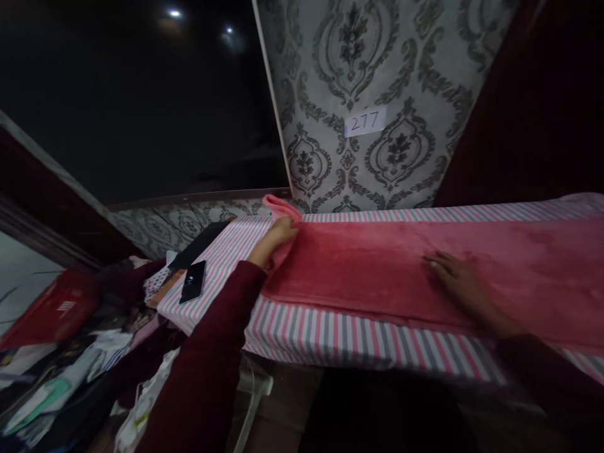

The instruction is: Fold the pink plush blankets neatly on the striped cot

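A long, plush red-pink blanket lies in a folded strip across a striped sheet. At the blanket's left end, my left hand is closed on its edge, and a curled flap of the fabric stands up just beyond my fingers. Farther right, my right hand rests on the blanket's surface with its fingers stretched out, holding nothing. The blanket's right end runs out of view.
A black phone lies on the sheet's left part, beside a dark flat item. Heaped clothes and a red bag are at the lower left. Patterned wallpaper with a "277" paper label rises behind.
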`<state>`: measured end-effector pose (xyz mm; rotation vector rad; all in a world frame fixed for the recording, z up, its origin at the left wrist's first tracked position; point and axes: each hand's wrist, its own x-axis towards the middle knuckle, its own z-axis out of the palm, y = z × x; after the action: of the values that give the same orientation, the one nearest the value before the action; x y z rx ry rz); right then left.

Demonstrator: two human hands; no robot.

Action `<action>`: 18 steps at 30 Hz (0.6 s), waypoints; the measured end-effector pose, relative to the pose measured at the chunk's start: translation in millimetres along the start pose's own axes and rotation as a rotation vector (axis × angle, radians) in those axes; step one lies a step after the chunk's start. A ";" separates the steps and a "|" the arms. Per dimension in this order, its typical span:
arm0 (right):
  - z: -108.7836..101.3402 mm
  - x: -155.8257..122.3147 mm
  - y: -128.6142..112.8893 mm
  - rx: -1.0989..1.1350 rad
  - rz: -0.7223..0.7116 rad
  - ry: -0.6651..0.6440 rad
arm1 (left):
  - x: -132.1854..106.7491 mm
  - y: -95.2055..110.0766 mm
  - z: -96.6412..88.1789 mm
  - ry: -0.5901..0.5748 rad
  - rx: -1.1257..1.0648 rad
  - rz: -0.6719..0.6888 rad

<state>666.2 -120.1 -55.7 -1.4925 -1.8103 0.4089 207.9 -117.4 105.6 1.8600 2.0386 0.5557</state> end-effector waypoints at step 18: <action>68.5 29.1 -119.8 0.732 0.299 -0.268 | -140.2 44.2 151.3 0.172 0.488 0.432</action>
<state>532.0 -111.2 -13.3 -1.2019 -1.3775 1.3123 333.4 -243.6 -7.5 2.6585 2.0097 0.3453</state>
